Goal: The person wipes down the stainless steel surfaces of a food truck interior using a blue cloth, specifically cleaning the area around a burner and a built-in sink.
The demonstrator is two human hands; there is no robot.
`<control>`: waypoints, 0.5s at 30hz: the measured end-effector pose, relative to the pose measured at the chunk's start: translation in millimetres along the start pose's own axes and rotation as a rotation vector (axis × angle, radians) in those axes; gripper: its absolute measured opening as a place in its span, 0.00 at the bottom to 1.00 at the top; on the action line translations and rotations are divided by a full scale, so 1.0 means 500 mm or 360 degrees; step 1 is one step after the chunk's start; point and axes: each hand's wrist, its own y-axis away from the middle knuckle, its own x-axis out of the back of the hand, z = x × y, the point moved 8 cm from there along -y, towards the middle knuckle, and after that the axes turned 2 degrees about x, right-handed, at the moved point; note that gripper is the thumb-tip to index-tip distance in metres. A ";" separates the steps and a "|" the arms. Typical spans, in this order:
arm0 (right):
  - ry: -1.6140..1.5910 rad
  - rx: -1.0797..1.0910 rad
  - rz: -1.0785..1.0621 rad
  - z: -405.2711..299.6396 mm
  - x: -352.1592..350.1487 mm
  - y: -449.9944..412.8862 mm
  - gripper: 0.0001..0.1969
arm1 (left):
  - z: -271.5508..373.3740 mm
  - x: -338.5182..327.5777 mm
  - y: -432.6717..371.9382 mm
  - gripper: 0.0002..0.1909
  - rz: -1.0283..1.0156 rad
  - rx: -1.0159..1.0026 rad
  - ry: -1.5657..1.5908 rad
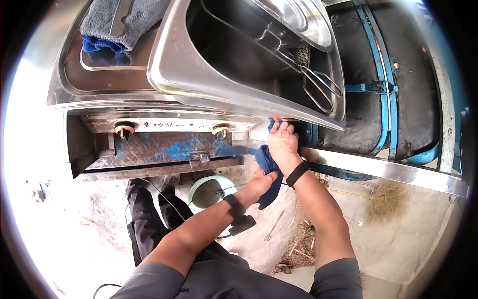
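A blue cloth (274, 188) hangs in front of the stainless steel cooker. My left hand (262, 182) grips its lower part, thumb over the fabric. Just above, my right hand (283, 141) has its fingers curled around the cloth's upper end, against the corner below the front rim of the steel fryer tank (239, 91). The fingertips of this hand are partly hidden. To the left runs the control panel (175, 126), which bears writing and has a left knob (124, 130) and a right knob (221, 130).
A wire-handled fry basket (321, 88) and a round steel lid (298, 18) sit in the tank. Folded grey towel (140, 22) lies on the left steel top (108, 76). Below are a green bucket (224, 182), cables and a straw broom (386, 202). A steel rail (388, 166) extends right.
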 end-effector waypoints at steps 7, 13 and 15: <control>-0.0093 -0.0168 -0.0144 0.041 -0.055 0.036 0.15 | -0.032 0.001 0.025 0.26 -0.0046 0.0057 -0.0094; 0.0792 0.0217 -0.1092 -0.078 -0.034 0.018 0.09 | -0.022 0.033 0.060 0.28 -0.0198 0.0095 0.0010; 0.0773 0.0192 -0.1072 -0.056 -0.051 0.046 0.08 | -0.015 0.038 0.077 0.15 -0.0150 -0.0001 -0.0089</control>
